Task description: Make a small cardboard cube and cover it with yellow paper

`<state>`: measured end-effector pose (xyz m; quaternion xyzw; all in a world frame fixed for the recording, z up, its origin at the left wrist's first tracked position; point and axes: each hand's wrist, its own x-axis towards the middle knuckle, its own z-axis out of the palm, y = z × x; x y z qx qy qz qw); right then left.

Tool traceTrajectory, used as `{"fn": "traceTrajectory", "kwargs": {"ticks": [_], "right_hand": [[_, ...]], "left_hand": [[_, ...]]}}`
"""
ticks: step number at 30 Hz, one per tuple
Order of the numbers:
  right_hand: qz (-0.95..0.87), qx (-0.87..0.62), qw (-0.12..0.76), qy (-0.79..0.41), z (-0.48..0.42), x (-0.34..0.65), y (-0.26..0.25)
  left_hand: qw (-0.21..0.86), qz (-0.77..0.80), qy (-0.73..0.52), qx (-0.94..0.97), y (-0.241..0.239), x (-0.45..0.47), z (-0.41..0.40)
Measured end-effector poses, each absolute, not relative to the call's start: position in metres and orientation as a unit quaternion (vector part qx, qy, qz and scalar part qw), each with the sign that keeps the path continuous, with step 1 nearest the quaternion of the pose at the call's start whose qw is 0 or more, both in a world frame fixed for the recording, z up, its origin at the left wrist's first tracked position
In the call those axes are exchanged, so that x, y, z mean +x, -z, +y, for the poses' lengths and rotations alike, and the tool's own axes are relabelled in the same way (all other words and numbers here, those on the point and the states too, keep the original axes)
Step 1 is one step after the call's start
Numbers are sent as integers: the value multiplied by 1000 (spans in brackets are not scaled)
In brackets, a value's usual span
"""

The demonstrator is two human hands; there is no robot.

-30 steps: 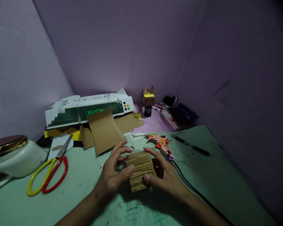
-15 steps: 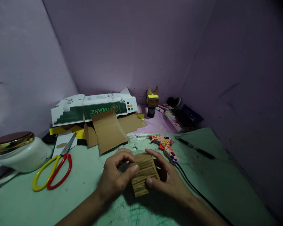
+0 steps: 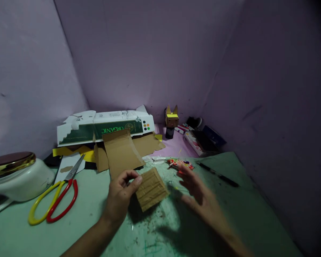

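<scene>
The green tabletop [image 3: 96, 214] spreads beneath and around a corrugated cardboard square [image 3: 153, 191]. Beyond the square to the left lies a white-and-green carton [image 3: 112, 125] printed "ORGANIC"; nearer it is a flat brown cardboard sheet [image 3: 121, 151]. Left of the square rest the red-and-yellow-handled scissors [image 3: 64, 194]. A floral-patterned glue gun [image 3: 186, 163], partly hidden, lies beyond its right side. The person's right hand [image 3: 200, 196], blurred, is open right of the square, apart from it; the left hand [image 3: 120, 198] pinches its left edge between thumb and fingers.
</scene>
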<state>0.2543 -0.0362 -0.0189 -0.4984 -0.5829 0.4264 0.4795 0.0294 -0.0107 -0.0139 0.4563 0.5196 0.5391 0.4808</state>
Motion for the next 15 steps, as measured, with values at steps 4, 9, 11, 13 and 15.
{"fn": "traceTrajectory", "kwargs": {"ticks": [4,9,11,13,15], "right_hand": [[-580,-699,369,-196,-22,282,6],[-597,-739,257,-179,2,284,19],[-598,-729,272,-192,8,282,27],[-606,-710,288,-216,12,283,31],[-620,-685,303,-233,15,288,31]], "left_hand": [[470,539,-558,421,21,25,-1],[478,550,-548,412,26,25,0],[481,554,-541,411,29,24,0],[486,553,-538,412,33,22,1],[490,553,-536,409,34,21,2]]}}
